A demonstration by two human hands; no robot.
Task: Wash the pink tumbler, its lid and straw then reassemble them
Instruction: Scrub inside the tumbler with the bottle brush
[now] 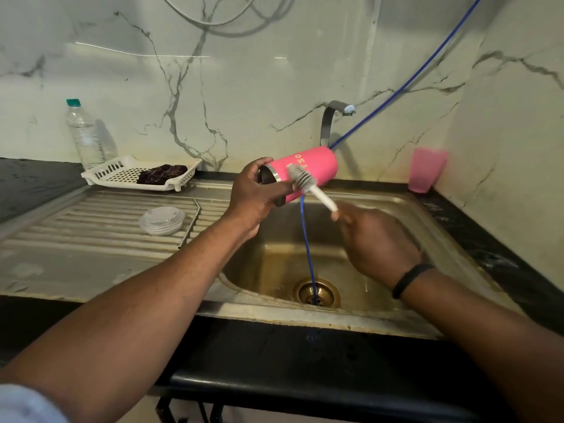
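- The left hand [259,190] grips the pink tumbler [305,172] at its open rim, over the sink [396,209] at frame centre.
- The tumbler lies nearly level, long axis running lower left to upper right; mouth faces left, base toward the faucet [331,117].
- The right hand [375,242], blurred, seems to hold the handle of a bottle brush [305,181], bristles against the tumbler's outer wall.
- Washing looks mid-way: the clear lid [162,220] and metal straw [190,224] lie on the drainboard, left of centre; whether they are washed I cannot tell. Reassembly remains.
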